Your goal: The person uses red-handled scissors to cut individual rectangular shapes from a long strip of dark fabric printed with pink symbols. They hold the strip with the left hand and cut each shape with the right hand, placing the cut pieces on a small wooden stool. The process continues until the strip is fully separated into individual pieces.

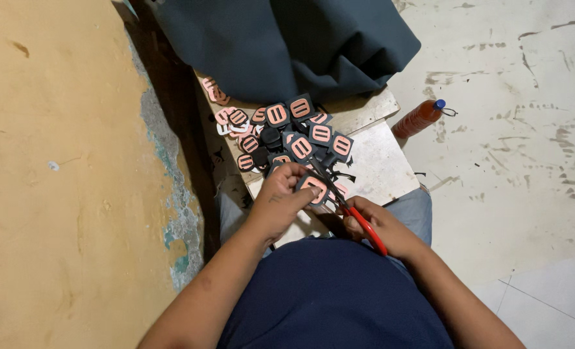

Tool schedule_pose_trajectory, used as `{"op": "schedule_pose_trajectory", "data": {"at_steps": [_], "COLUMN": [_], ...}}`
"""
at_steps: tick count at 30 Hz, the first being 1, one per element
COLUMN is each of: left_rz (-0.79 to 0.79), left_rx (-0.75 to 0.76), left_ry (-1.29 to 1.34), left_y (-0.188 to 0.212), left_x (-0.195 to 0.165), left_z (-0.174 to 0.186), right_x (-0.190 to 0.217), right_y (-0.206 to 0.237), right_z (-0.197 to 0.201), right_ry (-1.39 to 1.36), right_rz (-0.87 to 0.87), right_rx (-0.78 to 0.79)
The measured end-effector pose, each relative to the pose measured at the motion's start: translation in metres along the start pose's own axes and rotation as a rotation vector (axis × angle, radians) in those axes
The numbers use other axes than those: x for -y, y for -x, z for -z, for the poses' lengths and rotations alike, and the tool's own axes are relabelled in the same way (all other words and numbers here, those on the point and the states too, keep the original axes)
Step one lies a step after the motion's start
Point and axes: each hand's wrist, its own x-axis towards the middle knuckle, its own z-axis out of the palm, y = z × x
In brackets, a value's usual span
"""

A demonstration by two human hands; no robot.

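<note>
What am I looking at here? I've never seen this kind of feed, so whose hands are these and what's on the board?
There is no machine. One camera on a person's head looks down at their own bare hands. The left hand pinches a black patch with a pink emblem. The right hand works red-handled scissors at that patch. A pile of similar patches lies on a pale board across the lap, dark cloth behind it. An orange bottle lies on the floor.

patch (313, 187): you're pinching matt black sheet with a pink face
scissors (358, 220): you're gripping glossy red plastic handles
board (378, 161): looking like worn, pale wood
cloth (287, 45): lying matt, dark, softly folded
floor (507, 161): showing scuffed, rough concrete
</note>
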Motion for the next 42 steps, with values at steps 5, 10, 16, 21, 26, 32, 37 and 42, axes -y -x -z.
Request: {"op": "schedule_pose_trajectory", "data": {"at_steps": [5,10,16,21,26,32,37,42], "left_rz": [-0.016,-0.016,0.010,0.030,0.077,0.155,0.182,0.168], "left_rx": [-0.069,0.005,-0.032,-0.020,0.023,0.093,0.119,0.093], "left_ry": [0.110,0.079,0.020,0.010,0.069,0.025,-0.120,-0.097], "left_y": [-0.002,-0.001,-0.003,-0.003,-0.006,-0.006,-0.006,-0.004], "left_x": [0.004,0.008,0.010,0.012,0.011,0.004,-0.002,-0.004], "left_z": [0.004,0.003,0.001,0.001,0.006,0.014,0.016,0.016], "right_x": [0.002,0.003,0.005,0.010,0.017,0.022,0.027,0.025], "right_y": [-0.001,-0.002,-0.004,-0.002,0.001,0.008,0.015,0.019], "right_z": [-0.001,-0.003,-0.007,-0.007,-0.004,0.005,0.014,0.019], "right_ry": [-0.008,-0.127,-0.117,-0.070,0.002,-0.050,-0.074,0.059], "right_rz": [0.011,0.105,0.045,0.035,-0.030,-0.091,-0.152,-0.198], "right_rx": [0.021,0.057,0.021,-0.012,-0.050,-0.019,-0.030,-0.075]}}
